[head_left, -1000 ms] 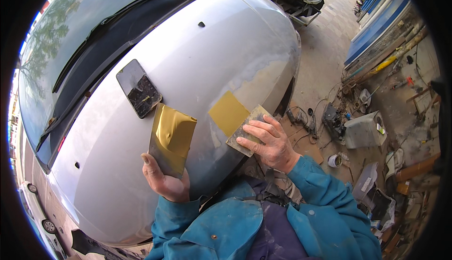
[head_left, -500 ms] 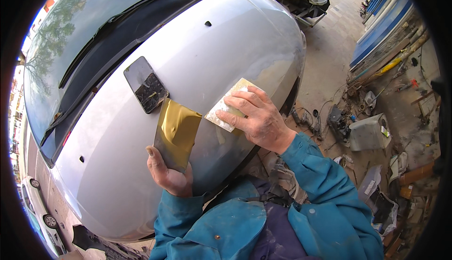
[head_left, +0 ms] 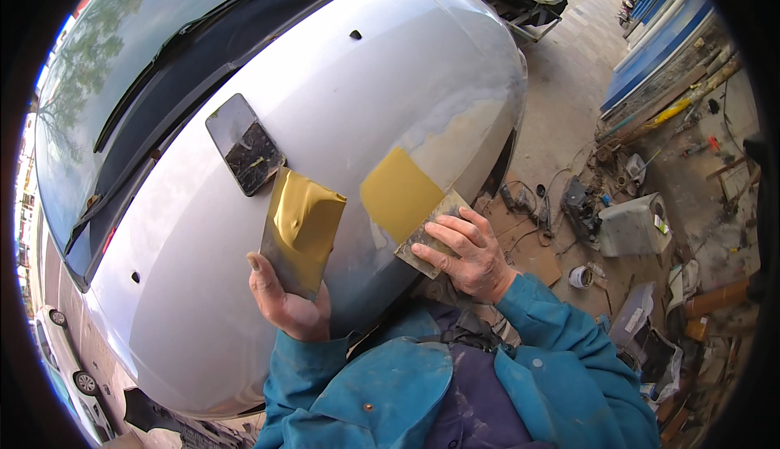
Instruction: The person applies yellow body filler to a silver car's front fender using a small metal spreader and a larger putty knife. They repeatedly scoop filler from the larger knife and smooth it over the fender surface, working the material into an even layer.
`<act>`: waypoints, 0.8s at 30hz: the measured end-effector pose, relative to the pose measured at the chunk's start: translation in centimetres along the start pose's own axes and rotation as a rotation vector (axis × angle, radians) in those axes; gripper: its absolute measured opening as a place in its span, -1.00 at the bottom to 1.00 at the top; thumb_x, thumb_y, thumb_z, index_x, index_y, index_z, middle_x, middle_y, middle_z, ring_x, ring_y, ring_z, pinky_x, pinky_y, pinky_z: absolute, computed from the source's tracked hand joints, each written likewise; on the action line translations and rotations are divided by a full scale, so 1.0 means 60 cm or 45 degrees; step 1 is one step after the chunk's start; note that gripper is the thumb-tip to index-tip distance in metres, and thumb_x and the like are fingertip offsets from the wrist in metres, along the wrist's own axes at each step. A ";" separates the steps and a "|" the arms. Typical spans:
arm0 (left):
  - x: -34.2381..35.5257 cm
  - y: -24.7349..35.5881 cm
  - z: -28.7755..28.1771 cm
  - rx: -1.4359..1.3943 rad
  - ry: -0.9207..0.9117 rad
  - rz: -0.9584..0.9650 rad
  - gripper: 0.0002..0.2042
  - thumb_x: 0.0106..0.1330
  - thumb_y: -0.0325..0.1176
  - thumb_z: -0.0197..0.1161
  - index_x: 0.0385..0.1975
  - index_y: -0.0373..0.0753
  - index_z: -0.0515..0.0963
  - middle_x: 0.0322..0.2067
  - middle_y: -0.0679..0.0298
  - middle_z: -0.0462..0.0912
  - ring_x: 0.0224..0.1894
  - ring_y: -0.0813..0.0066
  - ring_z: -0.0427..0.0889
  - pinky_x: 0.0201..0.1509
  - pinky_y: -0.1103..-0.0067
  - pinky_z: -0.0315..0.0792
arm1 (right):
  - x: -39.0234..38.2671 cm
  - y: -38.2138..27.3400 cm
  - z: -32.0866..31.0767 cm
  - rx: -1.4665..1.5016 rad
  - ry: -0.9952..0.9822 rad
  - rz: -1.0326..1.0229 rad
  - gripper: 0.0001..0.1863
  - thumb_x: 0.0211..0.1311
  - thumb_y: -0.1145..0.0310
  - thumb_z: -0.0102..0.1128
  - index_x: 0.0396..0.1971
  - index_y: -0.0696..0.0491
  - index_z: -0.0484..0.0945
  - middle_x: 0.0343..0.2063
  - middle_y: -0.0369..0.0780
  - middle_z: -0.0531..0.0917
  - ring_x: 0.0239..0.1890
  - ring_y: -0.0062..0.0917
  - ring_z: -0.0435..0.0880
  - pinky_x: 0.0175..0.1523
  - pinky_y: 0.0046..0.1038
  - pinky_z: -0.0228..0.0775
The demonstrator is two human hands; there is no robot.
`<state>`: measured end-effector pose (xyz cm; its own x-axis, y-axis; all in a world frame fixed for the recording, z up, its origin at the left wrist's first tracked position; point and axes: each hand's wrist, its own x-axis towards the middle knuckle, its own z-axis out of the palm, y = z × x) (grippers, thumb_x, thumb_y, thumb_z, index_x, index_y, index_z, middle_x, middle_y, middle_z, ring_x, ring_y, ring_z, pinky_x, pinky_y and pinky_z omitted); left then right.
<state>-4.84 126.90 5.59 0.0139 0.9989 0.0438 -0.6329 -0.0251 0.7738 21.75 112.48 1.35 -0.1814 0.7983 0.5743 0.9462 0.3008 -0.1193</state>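
Gripping spreader (head_left: 417, 263) with right hand (head_left: 473, 255), plate (head_left: 274, 238) with left hand (head_left: 288, 304); apparently partway along, judging by yellow patch (head_left: 410, 195) on hood (head_left: 211, 303) and paste (head_left: 307, 229) left on plate.

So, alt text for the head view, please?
Bare right fingers hold a rectangular gray spreader at the edge of a mustard-yellow paste patch on a silver car hood. The left fingers hold a flat gray plate bearing yellow paste.

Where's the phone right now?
In the head view, the phone lies on the silver hood, left of centre, just beyond the yellow-coated board in the left hand.
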 end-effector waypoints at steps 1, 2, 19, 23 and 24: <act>0.001 0.000 0.001 0.039 0.002 0.006 -0.39 0.81 0.11 0.11 0.18 -0.50 0.65 0.03 -0.09 0.83 -0.01 0.04 0.87 0.13 0.14 0.77 | -0.007 0.003 -0.004 0.013 0.008 -0.008 -0.50 0.44 0.43 0.34 0.31 -0.29 0.81 0.32 -0.29 0.69 0.45 -0.37 0.61 0.70 -0.03 0.32; 0.001 0.001 0.002 0.041 -0.012 0.012 -0.39 0.82 0.10 0.11 0.19 -0.50 0.65 0.02 -0.08 0.83 -0.02 0.04 0.87 0.14 0.13 0.77 | -0.011 0.008 -0.012 0.023 -0.041 0.002 -0.50 0.42 0.43 0.35 0.30 -0.29 0.82 0.31 -0.29 0.70 0.44 -0.36 0.62 0.69 -0.03 0.32; 0.004 0.002 -0.011 -0.006 -0.146 -0.002 -0.43 0.80 0.09 0.13 0.34 -0.38 0.59 0.10 0.01 0.81 0.05 0.10 0.82 0.16 0.18 0.67 | 0.152 0.148 0.004 -0.033 0.076 -0.085 -0.43 0.37 0.59 0.32 0.30 -0.23 0.84 0.28 -0.28 0.74 0.40 -0.30 0.66 0.64 0.01 0.40; 0.006 0.004 -0.010 -0.005 -0.190 -0.008 -0.45 0.81 0.08 0.12 0.34 -0.37 0.60 0.12 0.04 0.81 0.06 0.11 0.81 0.17 0.18 0.65 | 0.085 0.139 0.006 -0.035 0.073 -0.031 -0.42 0.37 0.58 0.33 0.30 -0.26 0.83 0.32 -0.28 0.72 0.43 -0.33 0.63 0.67 0.00 0.37; 0.006 0.004 -0.009 -0.004 -0.211 0.004 -0.45 0.81 0.08 0.11 0.34 -0.36 0.61 0.12 0.04 0.81 0.07 0.11 0.81 0.17 0.18 0.65 | 0.065 0.136 0.005 -0.050 0.046 -0.009 -0.43 0.37 0.57 0.34 0.30 -0.27 0.83 0.33 -0.28 0.72 0.45 -0.35 0.63 0.69 -0.01 0.35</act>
<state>-5.39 127.30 5.45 0.1392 0.9789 0.1496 -0.6357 -0.0275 0.7715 28.68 118.22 2.39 -0.1787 0.7766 0.6041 0.9548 0.2852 -0.0841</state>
